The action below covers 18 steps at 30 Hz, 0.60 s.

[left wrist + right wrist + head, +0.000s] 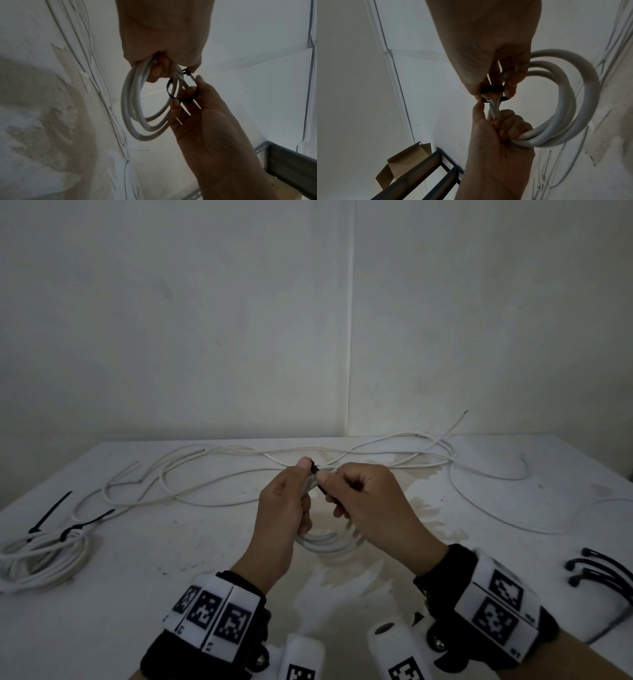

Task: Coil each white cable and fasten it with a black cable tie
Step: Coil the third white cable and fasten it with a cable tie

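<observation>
Head view shows my worktop strewn with loose white cable, one tied bundle at far left and spare ties at far right. Above the middle, my left hand is curled round the small coil, bunching its turns. My right hand pinches the black cable tie, looped loosely around them. I should keep the strands gathered and pull the tail straight through until snug.

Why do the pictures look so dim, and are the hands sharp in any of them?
Head view: dim and grey, table edge bowed by the wide lens. Left wrist view: left hand dark against the bright wall, coiled cable clear. Right wrist view: right hand shadowed, cable tie soft.
</observation>
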### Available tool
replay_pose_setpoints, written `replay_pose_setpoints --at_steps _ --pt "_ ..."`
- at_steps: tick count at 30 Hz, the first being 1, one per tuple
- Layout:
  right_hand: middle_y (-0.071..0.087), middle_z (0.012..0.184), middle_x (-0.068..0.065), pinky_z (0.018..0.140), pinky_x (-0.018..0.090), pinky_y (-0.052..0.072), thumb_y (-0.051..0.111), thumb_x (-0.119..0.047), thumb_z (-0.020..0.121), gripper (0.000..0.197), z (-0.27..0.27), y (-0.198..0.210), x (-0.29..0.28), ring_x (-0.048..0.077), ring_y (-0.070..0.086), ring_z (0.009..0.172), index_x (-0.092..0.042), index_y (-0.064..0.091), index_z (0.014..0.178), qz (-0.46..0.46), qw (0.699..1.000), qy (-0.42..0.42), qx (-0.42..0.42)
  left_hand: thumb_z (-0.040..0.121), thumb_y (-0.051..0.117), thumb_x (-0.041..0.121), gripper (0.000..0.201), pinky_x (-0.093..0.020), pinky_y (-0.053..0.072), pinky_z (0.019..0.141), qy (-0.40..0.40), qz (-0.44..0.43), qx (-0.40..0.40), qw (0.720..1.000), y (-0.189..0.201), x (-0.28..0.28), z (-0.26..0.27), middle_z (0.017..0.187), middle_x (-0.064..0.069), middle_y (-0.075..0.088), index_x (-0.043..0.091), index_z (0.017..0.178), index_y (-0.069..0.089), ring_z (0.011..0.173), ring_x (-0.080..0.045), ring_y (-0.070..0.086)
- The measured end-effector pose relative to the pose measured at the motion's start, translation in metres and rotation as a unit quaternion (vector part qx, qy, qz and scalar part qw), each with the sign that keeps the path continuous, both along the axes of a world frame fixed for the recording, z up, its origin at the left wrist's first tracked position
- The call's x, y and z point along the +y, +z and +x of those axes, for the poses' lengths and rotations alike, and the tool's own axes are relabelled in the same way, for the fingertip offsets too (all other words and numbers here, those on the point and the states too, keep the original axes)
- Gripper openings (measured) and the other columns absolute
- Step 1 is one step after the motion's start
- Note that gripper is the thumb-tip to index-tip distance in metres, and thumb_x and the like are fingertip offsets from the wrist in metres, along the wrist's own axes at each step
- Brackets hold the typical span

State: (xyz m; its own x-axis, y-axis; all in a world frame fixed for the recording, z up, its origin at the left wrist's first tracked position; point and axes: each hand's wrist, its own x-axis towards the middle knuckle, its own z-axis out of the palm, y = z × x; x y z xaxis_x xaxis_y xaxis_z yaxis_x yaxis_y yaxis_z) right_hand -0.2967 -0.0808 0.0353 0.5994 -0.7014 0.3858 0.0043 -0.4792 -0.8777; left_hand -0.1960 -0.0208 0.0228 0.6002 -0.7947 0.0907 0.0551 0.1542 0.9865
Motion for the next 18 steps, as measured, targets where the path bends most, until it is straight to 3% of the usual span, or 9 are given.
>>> replay_pose_setpoints --at_steps 5,9,13,15,18 --pt "0.057 0.050 -0.020 0.052 0.014 0.040 0.058 -0.040 0.084 0.034 0.0041 0.0012 0.0006 0.007 0.055 0.044 -0.028 0.053 0.053 -0.029 0.999 -0.030 0.024 0.094 0.046 0.032 0.037 -0.019 0.026 0.039 -0.010 -0.006 -0.026 1.000 -0.0028 0.0015 0.0000 0.043 0.009 0.030 0.023 0.060 0.057 0.038 -0.006 0.025" --pt "0.060 0.057 -0.006 0.054 0.017 0.043 0.061 -0.035 0.085 0.028 0.0062 0.0039 0.0023 0.008 0.056 0.051 -0.019 0.063 0.062 -0.051 0.998 -0.036 0.019 0.095 0.044 0.033 0.038 -0.019 0.025 0.039 -0.010 -0.022 -0.007 1.000 -0.0001 0.0019 0.0027 0.046 0.008 0.028 0.021 0.060 0.052 0.039 -0.006 0.024" --pt "0.066 0.075 0.011 0.060 0.021 0.043 0.059 -0.022 0.088 0.022 0.0045 0.0039 0.0029 0.020 0.060 0.068 -0.004 0.067 0.077 -0.033 0.999 -0.014 0.007 0.094 0.044 0.037 0.044 -0.018 0.025 0.038 0.002 -0.040 0.019 0.999 0.0051 0.0027 0.0087 0.046 0.008 0.027 0.027 0.053 0.055 0.038 -0.005 0.023" --pt "0.065 0.071 0.006 0.059 0.017 0.043 0.060 -0.020 0.088 0.019 0.0036 0.0027 0.0039 0.017 0.061 0.067 -0.009 0.065 0.073 -0.025 1.000 -0.008 0.005 0.093 0.046 0.034 0.040 -0.018 0.025 0.038 0.013 -0.042 0.011 0.999 0.0043 0.0038 0.0069 0.045 0.009 0.028 0.026 0.056 0.059 0.039 -0.005 0.024" --pt "0.061 0.064 -0.005 0.054 0.009 0.042 0.060 -0.020 0.088 0.021 0.0036 0.0013 0.0032 0.005 0.059 0.057 -0.021 0.061 0.067 -0.029 0.999 -0.019 -0.010 0.092 0.050 0.027 0.024 -0.018 0.027 0.039 0.024 -0.037 -0.035 0.998 0.0023 0.0023 -0.0001 0.042 0.008 0.031 0.016 0.077 0.065 0.039 -0.006 0.026"
